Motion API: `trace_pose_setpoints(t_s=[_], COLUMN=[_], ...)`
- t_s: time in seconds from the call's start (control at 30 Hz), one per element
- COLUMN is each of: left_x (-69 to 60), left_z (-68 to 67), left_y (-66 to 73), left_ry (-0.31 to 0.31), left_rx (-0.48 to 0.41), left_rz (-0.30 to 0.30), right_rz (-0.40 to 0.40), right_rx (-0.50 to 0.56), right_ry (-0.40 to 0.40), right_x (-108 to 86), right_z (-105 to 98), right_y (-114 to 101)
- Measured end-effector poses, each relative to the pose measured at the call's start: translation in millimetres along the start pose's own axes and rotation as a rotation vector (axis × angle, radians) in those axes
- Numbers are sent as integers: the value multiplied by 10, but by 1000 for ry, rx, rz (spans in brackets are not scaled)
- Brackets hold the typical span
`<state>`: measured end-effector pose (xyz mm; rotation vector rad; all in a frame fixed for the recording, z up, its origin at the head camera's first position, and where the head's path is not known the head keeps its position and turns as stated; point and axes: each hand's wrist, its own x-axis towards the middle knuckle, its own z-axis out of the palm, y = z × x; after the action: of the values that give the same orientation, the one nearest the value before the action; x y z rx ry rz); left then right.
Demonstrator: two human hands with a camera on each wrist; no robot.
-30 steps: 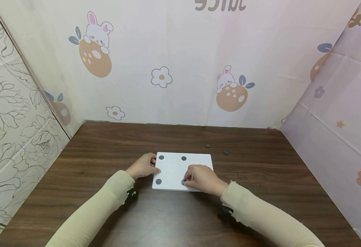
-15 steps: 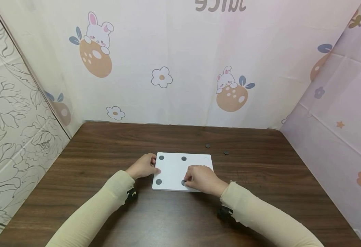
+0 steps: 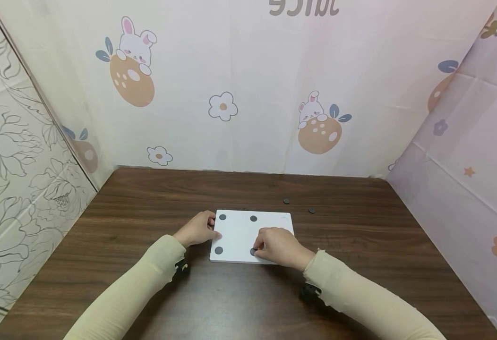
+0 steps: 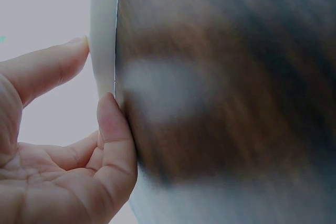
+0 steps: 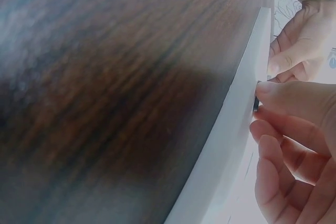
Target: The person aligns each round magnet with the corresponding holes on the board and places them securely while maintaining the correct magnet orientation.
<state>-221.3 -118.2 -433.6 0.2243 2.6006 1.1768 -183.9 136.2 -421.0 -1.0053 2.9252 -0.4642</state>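
Note:
A white rectangular board [image 3: 236, 236] lies flat on the brown table. My left hand [image 3: 196, 229] grips its left edge, thumb on top and fingers against the side, as the left wrist view also shows. Between thumb and fingertip, my right hand [image 3: 283, 248] pinches a small dark round disc [image 3: 253, 252] at the board's near edge; the right wrist view shows this disc [image 5: 256, 103] edge-on against the board. Dark discs sit at the far left [image 3: 222, 217], far middle [image 3: 253, 218] and near left [image 3: 218, 250] of the board. My right hand hides the near right part.
Two loose dark discs, one nearer [image 3: 312, 210] and one farther [image 3: 286, 201], lie on the wooden table [image 3: 167, 193] beyond the board's right end. A printed curtain [image 3: 257, 132] hangs along the table's back edge, and more patterned walls stand at both sides.

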Motion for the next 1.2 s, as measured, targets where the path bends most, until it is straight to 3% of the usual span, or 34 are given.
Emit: trace_pose_setpoints(t_s=[0.73,1.2], left_x=[-13,2], left_z=[-12,-10], left_y=[26,1], left_ry=[-9,-3], left_rx=[-23,-14], left_rz=[-7,-12], right_rz=[14,82], right_rx=[19,81], right_ry=[10,75], right_x=[-18,26], right_z=[-26,-224], right_y=[-6,71])
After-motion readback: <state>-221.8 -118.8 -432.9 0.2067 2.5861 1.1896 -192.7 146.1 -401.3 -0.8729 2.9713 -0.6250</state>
